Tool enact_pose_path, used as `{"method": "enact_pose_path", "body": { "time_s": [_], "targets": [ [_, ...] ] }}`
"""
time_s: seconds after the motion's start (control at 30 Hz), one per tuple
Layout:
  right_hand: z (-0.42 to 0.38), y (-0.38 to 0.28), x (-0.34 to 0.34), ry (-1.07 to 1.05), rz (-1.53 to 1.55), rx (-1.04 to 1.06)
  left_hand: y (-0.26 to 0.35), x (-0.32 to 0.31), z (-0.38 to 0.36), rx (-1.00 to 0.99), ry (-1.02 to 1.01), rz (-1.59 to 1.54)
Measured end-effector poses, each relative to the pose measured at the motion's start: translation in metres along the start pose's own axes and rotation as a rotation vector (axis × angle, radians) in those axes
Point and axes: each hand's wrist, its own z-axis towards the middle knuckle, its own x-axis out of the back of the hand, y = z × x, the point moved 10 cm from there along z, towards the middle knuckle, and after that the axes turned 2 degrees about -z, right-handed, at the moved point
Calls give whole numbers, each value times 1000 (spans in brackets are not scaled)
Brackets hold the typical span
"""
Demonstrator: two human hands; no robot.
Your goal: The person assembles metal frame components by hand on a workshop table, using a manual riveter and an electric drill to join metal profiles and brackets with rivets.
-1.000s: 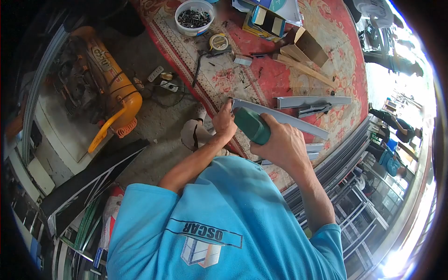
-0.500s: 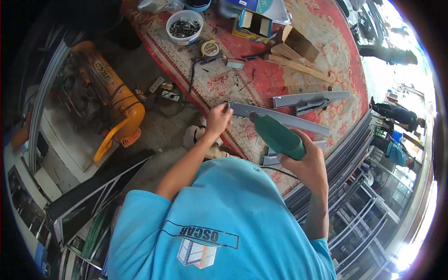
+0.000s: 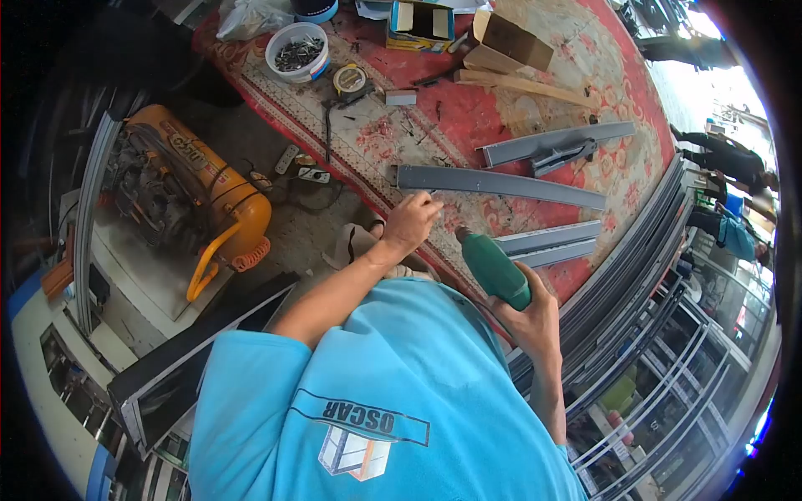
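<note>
My right hand [image 3: 530, 314] is wrapped round a green power drill [image 3: 493, 269], its nose pointing up and left over the table's near edge. My left hand [image 3: 412, 220] is closed in a pinch just below the left end of a long grey metal profile [image 3: 501, 181]. Whatever sits between its fingertips is too small to make out. The profile lies slantwise on the patterned cloth, apart from the drill. Two shorter grey profiles [image 3: 551, 242] lie beyond the drill, and another profile [image 3: 560, 142] with a dark metal piece [image 3: 564, 156] lies farther back.
A white tub of screws [image 3: 298, 53], a tape measure [image 3: 350, 80], an open cardboard box [image 3: 511, 42] and a wooden strip [image 3: 526, 87] are on the red patterned cloth [image 3: 376, 138]. A yellow compressor [image 3: 200, 171] stands left. Long dark profiles [image 3: 622, 250] are stacked right. People stand far right.
My left hand has come off the end of the long profile and sits nearer my body. The drill has drawn back from the profile towards me. The view has shifted slightly.
</note>
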Motion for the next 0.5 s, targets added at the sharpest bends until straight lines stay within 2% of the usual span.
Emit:
{"method": "enact_pose_path", "body": {
  "time_s": [0.23,0.4,0.5],
  "targets": [
    [5,7,-17,1,-48,2,-21,-11,-4,52,1,-72],
    [15,-5,-18,17,-107,1,-27,-14,-2,111,39,37],
    [20,-2,-22,-31,-134,-76,-28,-11,0,79,38,34]
  ]
}}
